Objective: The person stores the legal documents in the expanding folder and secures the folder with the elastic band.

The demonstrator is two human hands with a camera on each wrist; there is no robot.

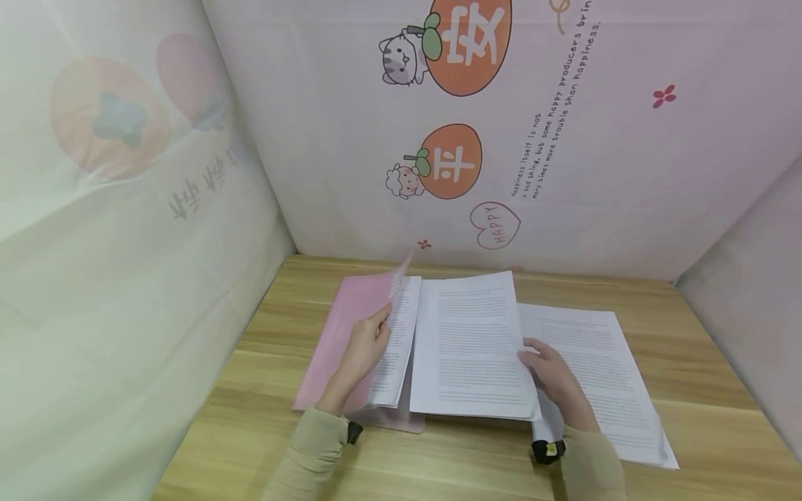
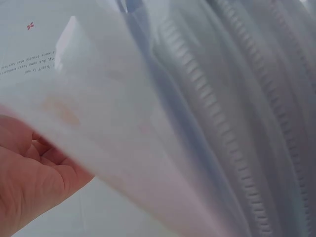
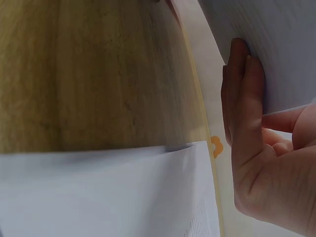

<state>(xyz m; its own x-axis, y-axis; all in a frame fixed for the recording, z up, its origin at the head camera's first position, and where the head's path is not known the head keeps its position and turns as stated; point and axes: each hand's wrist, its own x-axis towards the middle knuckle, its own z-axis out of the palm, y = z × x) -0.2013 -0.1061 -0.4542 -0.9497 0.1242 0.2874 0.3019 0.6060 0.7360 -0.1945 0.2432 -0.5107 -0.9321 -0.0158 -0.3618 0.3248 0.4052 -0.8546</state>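
My left hand [image 1: 365, 344] grips the raised cover of a pink folder [image 1: 341, 320] lying at the left of the table. In the left wrist view, that hand [image 2: 37, 173] holds the cover's edge, and clear plastic sleeves [image 2: 212, 103] with ribbed strips show beside it. Printed pages [image 1: 401, 341] lie inside the folder. With my right hand [image 1: 554, 376] I hold the right edge of printed sheets [image 1: 473, 348], lifted and overlapping the folder's right side. In the right wrist view, the fingers [image 3: 249, 98] lie against the sheets' underside and the thumb is on the other face.
More printed sheets [image 1: 601, 376] lie on the wooden table [image 1: 250, 417] at the right, partly under my right hand. Printed cloth walls [image 1: 351, 174] stand behind the table and at both sides. Each wrist wears a small black device [image 1: 548, 451].
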